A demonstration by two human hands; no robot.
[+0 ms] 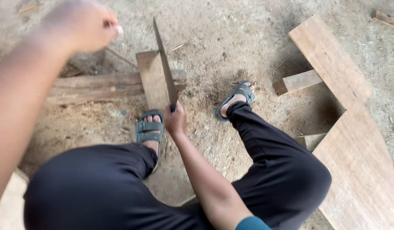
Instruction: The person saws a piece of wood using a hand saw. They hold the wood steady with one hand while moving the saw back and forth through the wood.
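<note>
My right hand [175, 120] grips the handle of a long dark blade [165, 64] that points away from me. The blade rests edge-down on a short upright wooden board [151, 79], which stands on the ground in front of my left foot. My left hand [80, 26] is raised and blurred at the upper left, fingers curled; whether it holds anything is unclear. I sit with dark trousers and grey-green sandals, knees apart.
A weathered log [94, 87] lies on the sandy ground behind the board. Curved wooden planks [333, 59] and a small block [297, 81] lie to the right. Sawdust covers the ground near my feet.
</note>
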